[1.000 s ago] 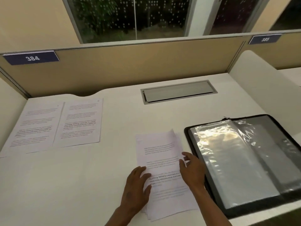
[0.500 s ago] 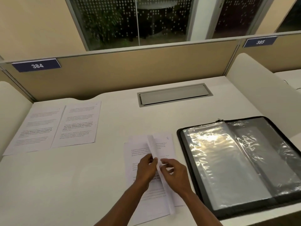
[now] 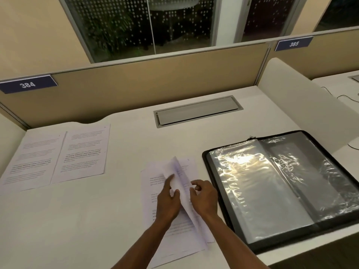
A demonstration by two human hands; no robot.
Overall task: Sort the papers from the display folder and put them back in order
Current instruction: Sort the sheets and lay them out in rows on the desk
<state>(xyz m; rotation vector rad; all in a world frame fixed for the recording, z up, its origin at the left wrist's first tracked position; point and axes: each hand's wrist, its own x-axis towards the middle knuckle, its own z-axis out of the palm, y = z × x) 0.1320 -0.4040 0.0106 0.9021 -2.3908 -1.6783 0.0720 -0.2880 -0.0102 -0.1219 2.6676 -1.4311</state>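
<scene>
A small stack of printed papers (image 3: 153, 226) lies on the white desk in front of me. Its top sheet (image 3: 179, 177) stands lifted on edge between my hands. My left hand (image 3: 168, 200) holds that sheet from the left, thumb against it. My right hand (image 3: 204, 199) is at the sheet's right side with fingers curled; its grip is unclear. The black display folder (image 3: 291, 245) lies open to the right, its clear sleeves shining. Two printed sheets (image 3: 58, 156) lie side by side at the far left.
A grey cable hatch (image 3: 198, 111) is set into the desk at the back. Beige partitions (image 3: 155, 82) close the back and sides, labelled 384 and 385. A thin cable (image 3: 347, 98) lies on the neighbouring desk at right.
Both hands went from resting flat on the stack to lifting its top sheet, which now stands higher on edge. The camera view shifted slightly.
</scene>
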